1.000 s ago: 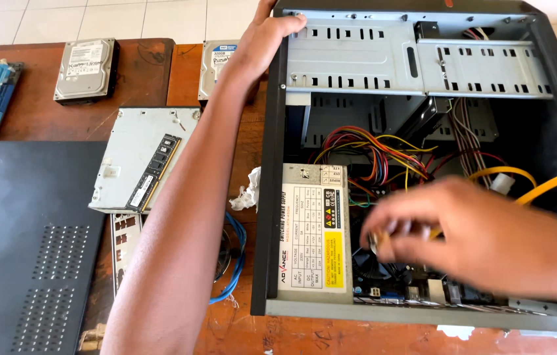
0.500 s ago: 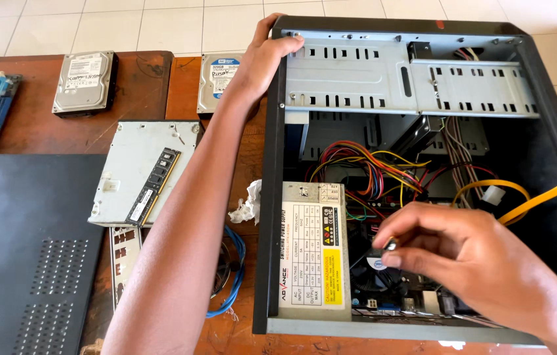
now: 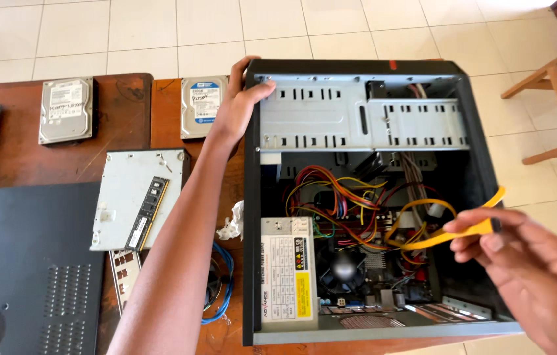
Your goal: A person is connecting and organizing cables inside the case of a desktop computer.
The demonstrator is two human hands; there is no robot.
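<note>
Now the right hand (image 3: 528, 269) pinches a flat orange-yellow data cable (image 3: 436, 240) between thumb and fingertips, holding its end over the right side of the open computer case (image 3: 357, 197); the cable loops back down into the tangle of coloured wires (image 3: 338, 204) in the middle of the case. The left hand (image 3: 239, 105) is clenched on the upper left corner of the case, fingers curled over its black edge beside the grey metal drive cage (image 3: 357, 121).

Inside the case, a grey power supply (image 3: 288, 273) with a white and yellow label sits at the lower left, and a round black cooler fan (image 3: 343, 273) lies just beside it on the motherboard.

On the wooden tabletop (image 3: 127, 112) to the left of the case lie two hard drives (image 3: 68, 108), well apart from each other, the nearer one close to the left hand. Below them rests an optical drive (image 3: 130, 197) with a memory stick (image 3: 148, 212) lying on top. A black side panel (image 3: 25, 263) covers the lower left, a blue cable (image 3: 224, 289) shows beneath the left forearm, and a crumpled white scrap (image 3: 232, 223) lies against the case wall.
</note>
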